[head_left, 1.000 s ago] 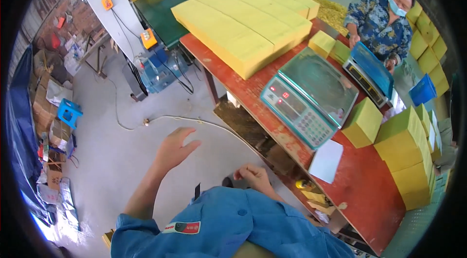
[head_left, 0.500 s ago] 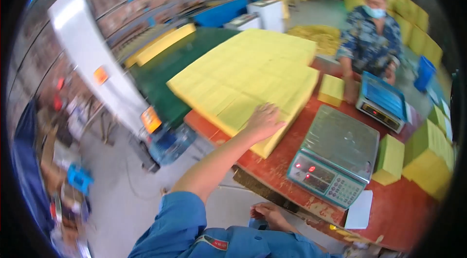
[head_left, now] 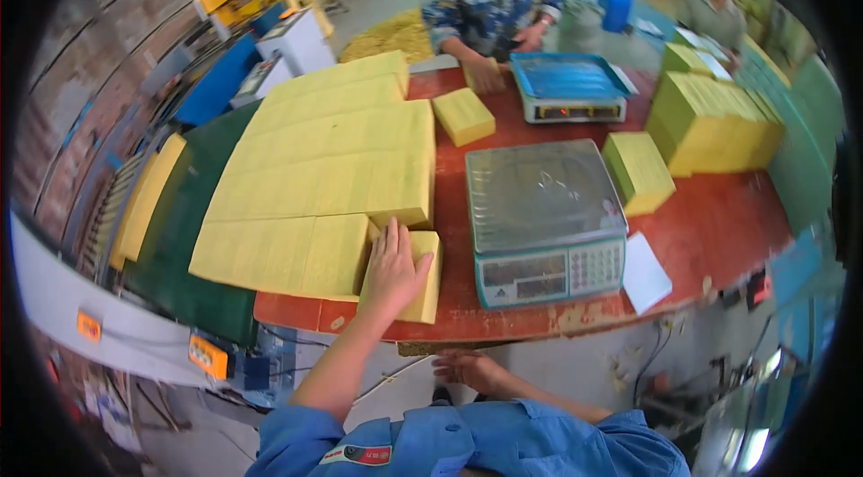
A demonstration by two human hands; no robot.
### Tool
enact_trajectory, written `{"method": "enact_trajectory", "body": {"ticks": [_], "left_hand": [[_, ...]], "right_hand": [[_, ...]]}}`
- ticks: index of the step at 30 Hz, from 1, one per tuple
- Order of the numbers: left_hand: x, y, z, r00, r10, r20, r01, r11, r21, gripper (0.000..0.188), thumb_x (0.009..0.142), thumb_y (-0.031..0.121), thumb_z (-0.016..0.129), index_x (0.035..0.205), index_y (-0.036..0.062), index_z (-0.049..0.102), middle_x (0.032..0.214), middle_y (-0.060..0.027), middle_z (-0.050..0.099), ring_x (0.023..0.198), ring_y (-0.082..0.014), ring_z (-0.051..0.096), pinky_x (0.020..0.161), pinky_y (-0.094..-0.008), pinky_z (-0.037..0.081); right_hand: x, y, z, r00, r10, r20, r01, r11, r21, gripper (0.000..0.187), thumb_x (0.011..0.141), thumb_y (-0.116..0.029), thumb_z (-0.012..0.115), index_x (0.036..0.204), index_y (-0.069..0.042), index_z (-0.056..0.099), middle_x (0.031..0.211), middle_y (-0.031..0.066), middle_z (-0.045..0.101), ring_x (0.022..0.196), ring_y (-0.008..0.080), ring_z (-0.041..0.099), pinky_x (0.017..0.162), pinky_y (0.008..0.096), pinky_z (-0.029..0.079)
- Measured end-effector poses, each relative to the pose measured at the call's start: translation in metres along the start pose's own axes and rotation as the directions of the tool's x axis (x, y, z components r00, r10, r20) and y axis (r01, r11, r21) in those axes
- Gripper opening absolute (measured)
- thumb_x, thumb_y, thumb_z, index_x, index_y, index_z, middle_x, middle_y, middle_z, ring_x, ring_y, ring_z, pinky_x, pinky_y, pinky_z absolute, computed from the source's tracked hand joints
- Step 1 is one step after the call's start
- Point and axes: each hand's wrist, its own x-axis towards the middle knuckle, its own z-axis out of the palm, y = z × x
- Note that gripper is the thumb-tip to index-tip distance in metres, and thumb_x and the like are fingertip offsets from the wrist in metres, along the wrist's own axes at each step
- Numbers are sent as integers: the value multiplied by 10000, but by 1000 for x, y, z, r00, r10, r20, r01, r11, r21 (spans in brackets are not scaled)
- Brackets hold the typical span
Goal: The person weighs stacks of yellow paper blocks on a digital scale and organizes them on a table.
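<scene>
My left hand (head_left: 394,275) lies on top of a stack of yellow paper (head_left: 424,284) at the red table's front edge. Its fingers are stretched out and its thumb points right. A narrow dark gap parts this stack from a large block of yellow paper stacks (head_left: 315,153) to its left and behind. My right hand (head_left: 469,371) hovers in front of the table edge, holding nothing, its fingers loosely apart. Just right of the left hand's stack stands a grey-topped digital scale (head_left: 539,198) with nothing on its pan.
On the red table (head_left: 719,225) are two smaller yellow stacks (head_left: 464,115), a blue-pan scale (head_left: 568,81), a white paper (head_left: 645,272) and a big yellow pile (head_left: 710,122). Across it stands a person in camouflage (head_left: 490,0); another person (head_left: 715,14) is farther right. A green surface (head_left: 193,198) adjoins left.
The view has swung right, bringing the second person into sight. My left hand has shifted onto the corner stack, which now stands apart from the block. My right hand stays low by the edge.
</scene>
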Motion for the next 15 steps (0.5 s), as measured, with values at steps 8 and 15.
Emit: {"method": "enact_trajectory", "body": {"ticks": [8,15], "left_hand": [[-90,31,-39,941,331,68,-322,939,-122,702,896,325,586,1392,-102,331,1500,-304,237,1372,-463,269,1143,-486,225],[-132,-2,-41,984,116,136,-95,985,-147,666,923,382,540,1446,16,347,1496,-298,256,1370,-446,298,1129,-488,245]], "right_hand": [[3,45,37,909,-404,106,356,881,313,572,889,-187,554,1416,-50,380,1373,69,507,1224,203,509,1054,369,366],[-24,29,83,871,-492,-8,488,862,138,507,980,-298,507,1418,-73,387,1339,62,524,1190,180,536,1022,378,407]]}}
